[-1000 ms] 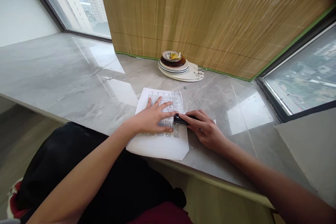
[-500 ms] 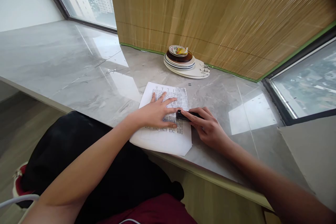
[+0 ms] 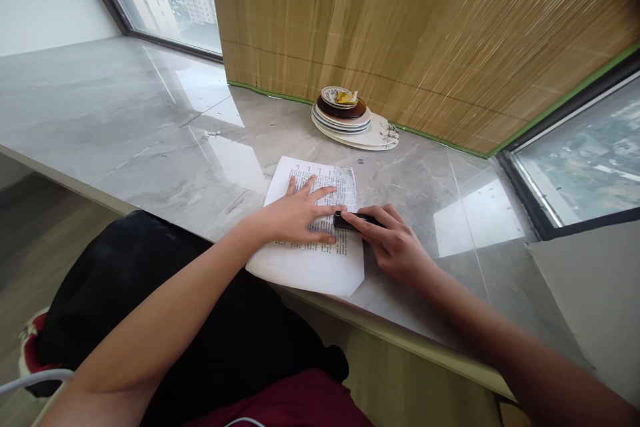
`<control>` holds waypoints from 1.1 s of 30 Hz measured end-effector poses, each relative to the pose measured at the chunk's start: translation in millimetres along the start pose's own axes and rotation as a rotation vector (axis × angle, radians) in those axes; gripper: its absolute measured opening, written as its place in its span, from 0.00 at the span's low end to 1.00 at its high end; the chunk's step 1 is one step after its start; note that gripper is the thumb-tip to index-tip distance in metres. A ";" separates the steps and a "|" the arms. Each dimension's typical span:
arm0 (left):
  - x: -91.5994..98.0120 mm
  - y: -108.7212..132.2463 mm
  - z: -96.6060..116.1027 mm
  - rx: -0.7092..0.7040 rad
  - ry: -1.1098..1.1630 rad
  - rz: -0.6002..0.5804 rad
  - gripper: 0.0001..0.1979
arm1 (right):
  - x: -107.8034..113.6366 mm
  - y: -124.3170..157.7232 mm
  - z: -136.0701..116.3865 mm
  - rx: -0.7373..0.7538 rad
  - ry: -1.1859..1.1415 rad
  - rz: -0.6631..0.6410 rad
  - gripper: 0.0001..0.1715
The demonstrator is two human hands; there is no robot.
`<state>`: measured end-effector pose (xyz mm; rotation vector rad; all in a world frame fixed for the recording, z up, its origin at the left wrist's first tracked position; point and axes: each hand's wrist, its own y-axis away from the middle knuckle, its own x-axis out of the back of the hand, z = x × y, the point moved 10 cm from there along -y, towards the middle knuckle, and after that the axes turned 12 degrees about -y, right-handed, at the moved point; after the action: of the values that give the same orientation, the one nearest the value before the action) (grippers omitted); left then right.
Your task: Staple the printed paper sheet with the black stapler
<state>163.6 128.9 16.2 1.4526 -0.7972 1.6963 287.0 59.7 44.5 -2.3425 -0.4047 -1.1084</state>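
Printed sheets of paper [image 3: 305,270] lie on the grey marble-look ledge, their near edge reaching the ledge's front edge. Across the text rests my left hand [image 3: 300,215], flat with its fingers spread, pressing on the page. My right hand [image 3: 395,240] is closed around a black stapler [image 3: 356,220] at the right side of the sheets. The stapler's front end lies over the print, close to my left little finger and thumb. Part of its body is covered by my right fingers.
A stack of plates [image 3: 345,123] with a small yellow packet [image 3: 346,98] on top stands at the back, against a bamboo blind [image 3: 390,27]. Windows flank the blind. The ledge's front edge [image 3: 425,337] runs above my legs.
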 end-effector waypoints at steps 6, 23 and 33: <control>-3.2 -0.5 -2.2 0.008 0.010 -0.025 0.38 | -2.3 -3.5 -5.9 -0.014 0.129 -0.064 0.47; -3.7 2.7 -7.0 -0.012 -0.025 0.010 0.43 | 20.0 2.9 11.3 -0.063 -0.130 0.210 0.35; 1.3 -2.0 -10.1 0.029 -0.047 0.059 0.31 | 32.7 7.3 20.9 -0.204 -0.041 0.234 0.26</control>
<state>159.9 138.6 15.8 1.5073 -0.8517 1.7291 323.9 67.1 56.6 -2.5147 -0.0287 -1.0314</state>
